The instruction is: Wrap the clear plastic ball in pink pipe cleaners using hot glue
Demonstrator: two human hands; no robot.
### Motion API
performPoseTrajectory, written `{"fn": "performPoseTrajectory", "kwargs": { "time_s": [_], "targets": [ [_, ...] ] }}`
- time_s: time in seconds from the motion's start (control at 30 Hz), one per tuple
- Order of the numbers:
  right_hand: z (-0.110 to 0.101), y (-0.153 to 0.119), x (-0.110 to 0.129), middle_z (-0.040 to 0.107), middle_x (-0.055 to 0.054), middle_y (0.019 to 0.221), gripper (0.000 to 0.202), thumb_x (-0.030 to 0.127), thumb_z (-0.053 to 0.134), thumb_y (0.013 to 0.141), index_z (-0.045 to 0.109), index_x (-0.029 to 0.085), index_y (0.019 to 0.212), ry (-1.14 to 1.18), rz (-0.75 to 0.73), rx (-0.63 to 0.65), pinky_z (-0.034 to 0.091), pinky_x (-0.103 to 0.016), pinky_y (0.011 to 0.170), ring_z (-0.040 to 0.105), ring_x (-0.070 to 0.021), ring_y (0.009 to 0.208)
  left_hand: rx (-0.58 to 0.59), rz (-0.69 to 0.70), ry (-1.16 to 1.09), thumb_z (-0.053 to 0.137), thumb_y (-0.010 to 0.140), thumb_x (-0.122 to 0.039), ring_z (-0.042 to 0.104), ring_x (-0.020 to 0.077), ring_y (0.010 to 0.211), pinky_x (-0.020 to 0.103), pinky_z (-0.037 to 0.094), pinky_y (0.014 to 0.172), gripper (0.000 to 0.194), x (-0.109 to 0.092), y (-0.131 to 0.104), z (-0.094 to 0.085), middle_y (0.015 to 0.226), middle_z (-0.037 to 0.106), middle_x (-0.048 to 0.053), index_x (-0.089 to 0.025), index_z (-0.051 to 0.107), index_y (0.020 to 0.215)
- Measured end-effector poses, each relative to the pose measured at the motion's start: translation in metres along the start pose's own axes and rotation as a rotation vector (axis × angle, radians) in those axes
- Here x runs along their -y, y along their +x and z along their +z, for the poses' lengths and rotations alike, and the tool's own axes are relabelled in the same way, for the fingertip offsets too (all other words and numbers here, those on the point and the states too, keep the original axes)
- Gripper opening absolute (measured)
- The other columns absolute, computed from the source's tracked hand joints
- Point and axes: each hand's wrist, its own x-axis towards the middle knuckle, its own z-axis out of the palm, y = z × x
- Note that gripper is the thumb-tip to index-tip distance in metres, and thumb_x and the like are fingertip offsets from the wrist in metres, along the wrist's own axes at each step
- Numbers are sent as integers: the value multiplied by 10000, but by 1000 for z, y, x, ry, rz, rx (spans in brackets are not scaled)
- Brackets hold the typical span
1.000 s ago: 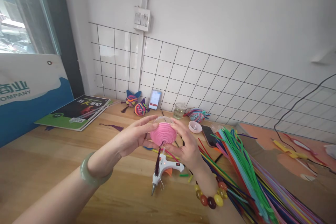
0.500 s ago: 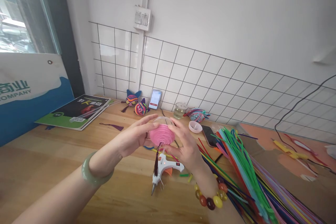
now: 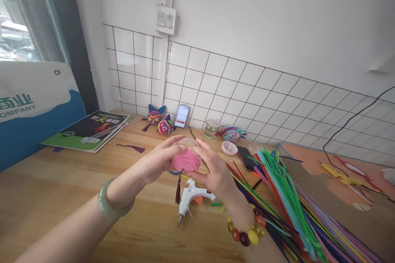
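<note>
Between my two hands is a clear ball (image 3: 189, 143) whose lower part is wrapped in pink pipe cleaner coils (image 3: 186, 160). A dark purple tassel (image 3: 178, 189) hangs from its underside. My left hand (image 3: 160, 158) grips the ball from the left, thumb across the front. From the right, my right hand (image 3: 212, 168) holds it, fingers on top and thumb near the bottom edge. Just below lies a white hot glue gun (image 3: 193, 197) with a small red light, its nozzle toward me. The ball's far side is hidden.
Bundles of coloured pipe cleaners (image 3: 284, 205) spread over the right side. Behind stand finished wrapped ornaments (image 3: 166, 125), a propped phone (image 3: 182, 116), a glass jar (image 3: 211, 128) and a pink bowl (image 3: 229, 148). Another phone (image 3: 245, 158), a purple tassel (image 3: 132, 147) and a magazine (image 3: 89, 131) lie around.
The ball has shifted slightly left and tilted in my hands, with more of its clear top showing. Its tassel has swung left with it. Both hands keep their hold.
</note>
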Motion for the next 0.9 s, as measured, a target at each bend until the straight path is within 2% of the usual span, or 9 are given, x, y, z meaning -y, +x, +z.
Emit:
{"fn": "performPoseTrajectory", "kwargs": {
  "time_s": [0.13, 0.37, 0.6, 0.77, 0.9],
  "targets": [
    [0, 1, 1, 504, -186, 1443, 744, 349, 685, 878, 292, 254, 1504, 4, -3, -17, 501, -505, 1056, 508, -305, 1339, -4, -5, -4, 709, 799, -326, 673, 237, 902, 373, 535, 763, 644, -2, -1, -1, 1089, 694, 114, -213, 460, 1383],
    [-1, 1, 3, 470, -122, 1492, 694, 323, 665, 894, 314, 350, 1492, -9, 18, 31, 505, -516, 1057, 553, -294, 1298, -2, 3, -13, 724, 792, -335, 673, 230, 896, 350, 537, 733, 644, -2, -1, 0, 1136, 684, 121, -208, 477, 1372],
    [-2, 0, 1, 480, -120, 1483, 695, 336, 684, 879, 342, 346, 1483, 11, 24, 7, 501, -508, 1057, 540, -292, 1312, -5, 9, 2, 686, 831, -353, 671, 223, 890, 350, 534, 741, 612, -1, -2, 1, 1138, 681, 114, -217, 465, 1385],
    [-5, 2, 0, 500, -150, 1458, 665, 368, 655, 896, 348, 309, 1483, 10, 4, -13, 500, -511, 1044, 487, -299, 1357, 44, 17, -15, 571, 908, -421, 667, 219, 879, 351, 538, 732, 509, -3, 0, -1, 1146, 675, 110, -220, 483, 1367],
    [-5, 2, -1, 495, -154, 1462, 688, 374, 635, 908, 306, 311, 1508, -11, 1, -11, 489, -507, 1058, 483, -297, 1360, 155, 36, -13, 487, 941, -495, 652, 212, 884, 325, 527, 746, 452, -4, 1, -2, 1058, 688, 92, -204, 575, 1276]
  ]
}}
